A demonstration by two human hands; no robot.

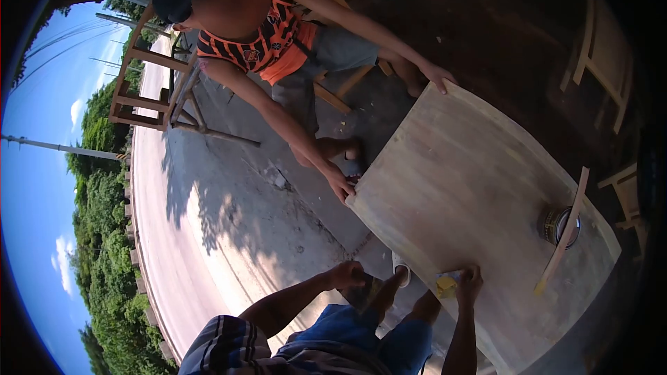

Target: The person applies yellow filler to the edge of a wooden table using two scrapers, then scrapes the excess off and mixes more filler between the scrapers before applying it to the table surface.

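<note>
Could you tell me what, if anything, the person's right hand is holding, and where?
The right hand holds a small yellow pad at its top, pressed on the pale wooden tabletop's near edge.

tabletop: 1 | tin can: 1, near right edge | stir stick: 1, across can | yellow sponge: 1, at near edge | persons: 2 | hands on tabletop edges: 3 | wooden chair frames: several, count unclear

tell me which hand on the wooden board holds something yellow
The wearer's right hand at the board's near edge grips a yellow pad; the other person's hands rest bare.
</note>
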